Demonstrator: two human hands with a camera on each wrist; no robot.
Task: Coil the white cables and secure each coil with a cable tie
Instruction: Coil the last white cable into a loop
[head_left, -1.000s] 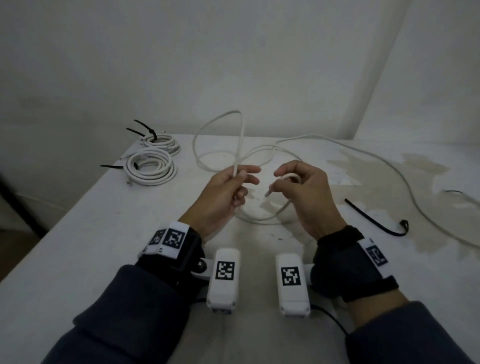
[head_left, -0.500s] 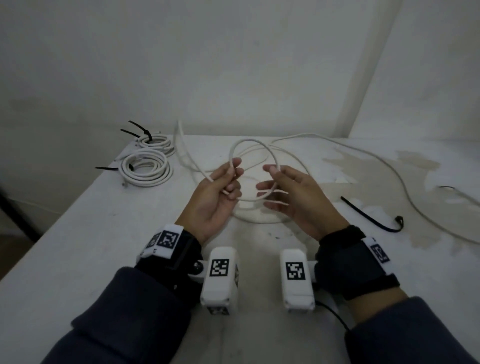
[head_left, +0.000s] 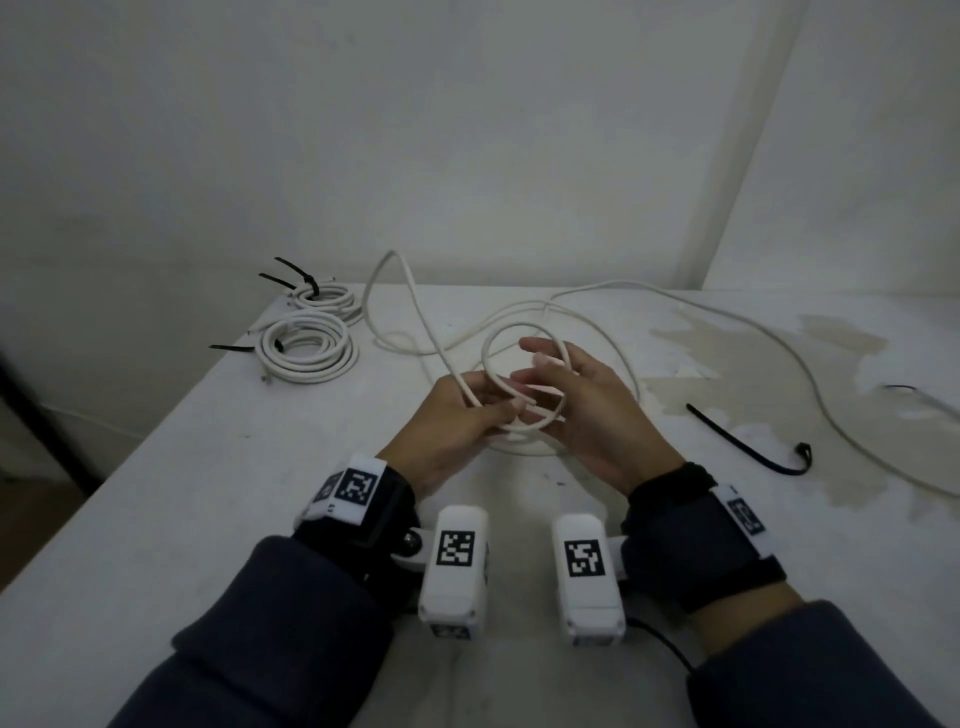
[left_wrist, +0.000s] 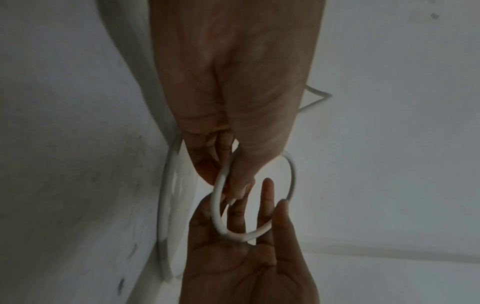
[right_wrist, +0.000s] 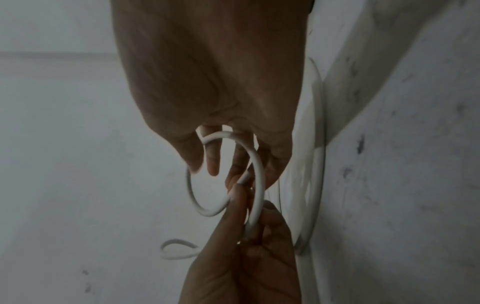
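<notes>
The left hand (head_left: 451, 421) pinches a thin white round cable (head_left: 511, 332) where its loop crosses; the right hand (head_left: 582, 405), fingers straight, steadies the loop above the white desk's (head_left: 156, 519) middle. Two tied white coils (head_left: 306, 345) lie near its far left corner.

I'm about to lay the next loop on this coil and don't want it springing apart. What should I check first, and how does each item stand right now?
1. Left hand pinches the white cable where the loop crosses: ok.
2. Right hand supports the loop, its fingers straight through it: ok, though it has no firm grip.
3. Slack to feed: loose cable trails across the table to the right: ok.
4. Snags along the trailing length: cannot tell; it runs out of view.
5. Black cable tie lies loose to the right of the right hand: ok.
6. Two finished coils lie apart at the far left: ok.
</notes>
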